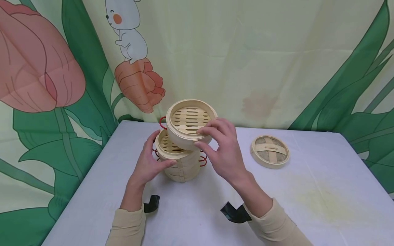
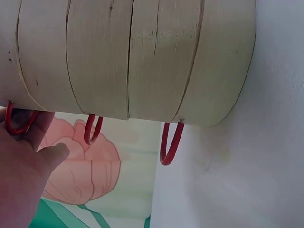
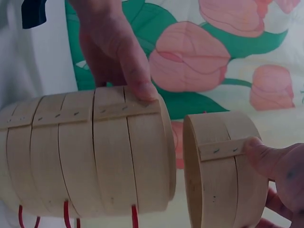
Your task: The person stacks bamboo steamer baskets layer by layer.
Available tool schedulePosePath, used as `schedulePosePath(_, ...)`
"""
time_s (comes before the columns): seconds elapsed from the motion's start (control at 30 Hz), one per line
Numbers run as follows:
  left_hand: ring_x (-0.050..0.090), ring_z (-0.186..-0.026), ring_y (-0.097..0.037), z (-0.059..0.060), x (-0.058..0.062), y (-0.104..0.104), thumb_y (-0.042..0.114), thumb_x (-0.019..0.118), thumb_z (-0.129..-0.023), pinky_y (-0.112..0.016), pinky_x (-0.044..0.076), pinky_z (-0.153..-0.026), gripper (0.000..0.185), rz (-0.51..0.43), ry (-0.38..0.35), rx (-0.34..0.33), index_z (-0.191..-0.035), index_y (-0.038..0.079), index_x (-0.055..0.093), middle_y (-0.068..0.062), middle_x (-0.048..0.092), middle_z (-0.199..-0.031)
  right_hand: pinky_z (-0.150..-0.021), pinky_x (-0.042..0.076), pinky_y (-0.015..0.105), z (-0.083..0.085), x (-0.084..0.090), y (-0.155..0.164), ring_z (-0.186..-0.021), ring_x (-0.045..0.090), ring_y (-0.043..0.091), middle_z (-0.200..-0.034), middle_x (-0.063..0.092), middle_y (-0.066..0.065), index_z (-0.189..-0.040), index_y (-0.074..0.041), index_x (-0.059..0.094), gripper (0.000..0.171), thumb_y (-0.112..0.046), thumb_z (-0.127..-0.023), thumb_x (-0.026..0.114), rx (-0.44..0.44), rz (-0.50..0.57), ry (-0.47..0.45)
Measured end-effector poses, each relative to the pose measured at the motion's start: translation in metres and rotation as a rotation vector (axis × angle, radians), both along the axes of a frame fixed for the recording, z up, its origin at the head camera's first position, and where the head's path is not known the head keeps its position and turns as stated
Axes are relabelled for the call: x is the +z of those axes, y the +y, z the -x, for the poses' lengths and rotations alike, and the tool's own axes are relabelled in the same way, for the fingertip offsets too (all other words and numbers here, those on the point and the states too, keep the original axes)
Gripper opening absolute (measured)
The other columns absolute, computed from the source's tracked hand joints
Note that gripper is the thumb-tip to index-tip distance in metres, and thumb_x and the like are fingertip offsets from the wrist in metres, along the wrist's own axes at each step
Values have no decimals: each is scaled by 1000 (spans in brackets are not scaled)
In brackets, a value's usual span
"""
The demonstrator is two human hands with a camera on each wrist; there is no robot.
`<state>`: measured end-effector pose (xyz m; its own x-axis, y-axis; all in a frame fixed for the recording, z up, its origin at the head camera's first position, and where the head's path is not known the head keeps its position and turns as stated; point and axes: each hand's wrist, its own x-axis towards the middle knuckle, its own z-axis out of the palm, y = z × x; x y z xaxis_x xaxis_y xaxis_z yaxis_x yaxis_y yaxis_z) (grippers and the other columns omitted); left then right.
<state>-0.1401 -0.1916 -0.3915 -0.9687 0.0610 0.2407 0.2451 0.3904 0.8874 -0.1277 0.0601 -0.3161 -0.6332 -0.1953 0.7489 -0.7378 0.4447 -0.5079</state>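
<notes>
Head view: top of stack of baskets partly hidden behind raised basket | left wrist: left hand cut by 2 edges | right wrist: right hand cut by right edge

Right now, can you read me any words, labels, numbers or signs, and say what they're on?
There are none I can read.
The stacked round pale bamboo steamer baskets carry only small dark marks, like staples, not letters.
The round woven bamboo lid shows no writing.
The pale printed cloth backdrop shows only pictures.
</notes>
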Motion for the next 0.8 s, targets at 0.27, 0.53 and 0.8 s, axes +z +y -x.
schedulePosePath(0.27,35,-125,-27,1,-1,0,25,93,-71,-57,36,-94,112,-2,-19,2,-159,14,24,-10,34,-151,-99,39,39,0,0,-16,-119,44,30,-108,61,7,-101,-6,75,27,-8,-77,88,-4,-47,-10)
schedulePosePath(0.53,36,-129,-29,0,0,0,22,93,-71,-55,36,-99,110,-15,0,-10,-157,11,25,-10,36,-151,-95,43,39,-4,-1,-30,-118,45,29,-107,61,5,-102,-8,75,26,-12,-79,87,0,-88,-22)
schedulePosePath(0.8,33,-136,-29,0,-1,1,15,92,-70,-57,36,-100,110,-39,20,-22,-157,9,25,-11,36,-151,-96,45,38,-7,-4,-38,-117,45,30,-105,60,3,-103,-10,76,26,-14,-79,88,-26,-134,-39)
